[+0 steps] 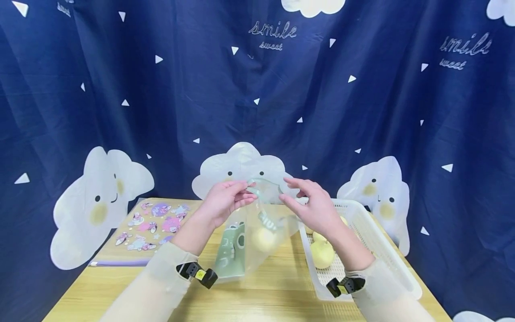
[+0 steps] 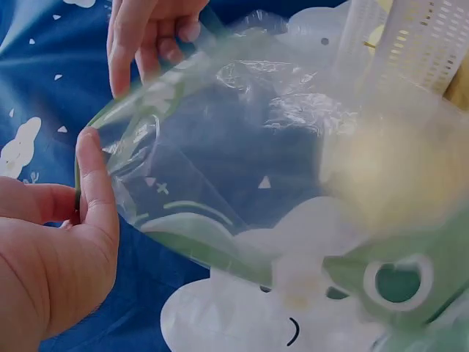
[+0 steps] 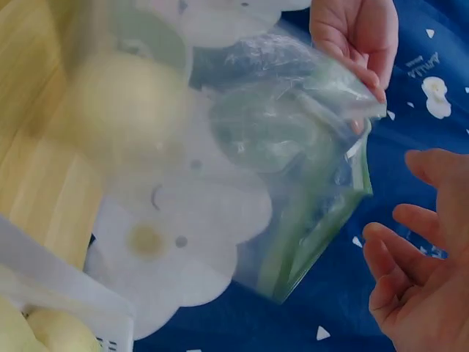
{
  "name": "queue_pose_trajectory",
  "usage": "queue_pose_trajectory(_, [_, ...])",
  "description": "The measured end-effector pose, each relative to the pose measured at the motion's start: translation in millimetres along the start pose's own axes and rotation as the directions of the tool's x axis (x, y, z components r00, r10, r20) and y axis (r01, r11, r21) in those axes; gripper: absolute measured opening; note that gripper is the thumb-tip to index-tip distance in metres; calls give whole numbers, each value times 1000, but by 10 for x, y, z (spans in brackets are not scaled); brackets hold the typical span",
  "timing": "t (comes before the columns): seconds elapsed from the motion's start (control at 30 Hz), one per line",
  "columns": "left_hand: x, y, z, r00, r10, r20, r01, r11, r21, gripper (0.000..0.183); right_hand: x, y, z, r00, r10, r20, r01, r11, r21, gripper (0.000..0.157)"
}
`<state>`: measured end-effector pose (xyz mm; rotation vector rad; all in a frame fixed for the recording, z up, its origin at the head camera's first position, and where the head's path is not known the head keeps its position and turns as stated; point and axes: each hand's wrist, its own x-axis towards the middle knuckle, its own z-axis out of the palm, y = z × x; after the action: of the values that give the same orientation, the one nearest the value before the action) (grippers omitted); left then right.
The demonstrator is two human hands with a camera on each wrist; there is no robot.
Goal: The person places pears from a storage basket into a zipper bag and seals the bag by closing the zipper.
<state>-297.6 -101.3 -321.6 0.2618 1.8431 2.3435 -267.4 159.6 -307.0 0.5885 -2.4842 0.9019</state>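
A clear plastic zip bag [image 1: 233,261] with a green cartoon print hangs over the table, its mouth partly spread. Blurred through the plastic, a pale yellow round fruit [image 1: 264,239] sits inside it. My left hand [image 1: 225,201] pinches the bag's green-edged rim between thumb and fingers. At the other side of the mouth is my right hand [image 1: 311,203], its fingers spread and loosely bent. The right wrist view has this hand [image 3: 429,257] apart from the bag [image 3: 315,242], holding nothing.
To the right, a white perforated plastic basket [image 1: 406,279] holds several pale yellow fruits [image 1: 322,255]. A clear pouch with pink and purple cartoon prints [image 1: 138,232] and a purple slider lies at the left of the wooden table [image 1: 265,295]. Behind hangs a dark blue curtain [image 1: 257,120].
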Motion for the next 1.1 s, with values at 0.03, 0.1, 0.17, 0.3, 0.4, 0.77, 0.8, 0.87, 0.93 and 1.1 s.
queue_pose_trajectory(0.03, [1, 9, -1, 1000, 6, -5, -6, 1000, -18, 39, -6, 16, -31, 1000, -2, -12, 3, 1000, 9, 50])
queue_pose_trajectory(0.1, [-5, 30, -10, 1000, 15, -12, -16, 999, -37, 39, -21, 61, -93, 1000, 1, -28, 0, 1000, 24, 48])
queue_pose_trajectory(0.17, [-9, 43, -22, 1000, 19, -12, -20, 999, -42, 39, -52, 129, -156, 999, 10, -37, -9, 1000, 20, 47])
queue_pose_trajectory(0.3, [-21, 48, -68, 1000, 20, -2, -20, 1000, -19, 40, -149, 293, -273, 999, 42, -34, -42, 999, -2, 46])
queue_pose_trajectory(0.4, [-31, 35, -117, 1000, 12, 4, -12, 1000, -4, 41, -234, 430, -341, 998, 51, -29, -52, 998, -28, 46])
queue_pose_trajectory(0.77, [-54, -9, -242, 1000, 4, 7, -4, 1000, 3, 40, -479, 858, -498, 995, 103, 18, -99, 985, -142, 48])
queue_pose_trajectory(0.8, [-59, -9, -248, 1000, 4, 7, -4, 1000, 3, 40, -496, 898, -513, 993, 112, 25, -107, 982, -153, 49])
queue_pose_trajectory(0.87, [-71, -9, -259, 1000, 6, 5, -6, 1000, 6, 40, -535, 988, -548, 990, 135, 47, -125, 977, -175, 52])
queue_pose_trajectory(0.93, [-81, -11, -268, 1000, 4, 3, -4, 1000, 9, 40, -586, 1083, -584, 983, 166, 77, -148, 968, -203, 55])
queue_pose_trajectory(1.1, [-85, -34, -282, 1000, -7, 12, 6, 1000, 13, 42, -749, 1343, -657, 960, 240, 147, -193, 942, -275, 62])
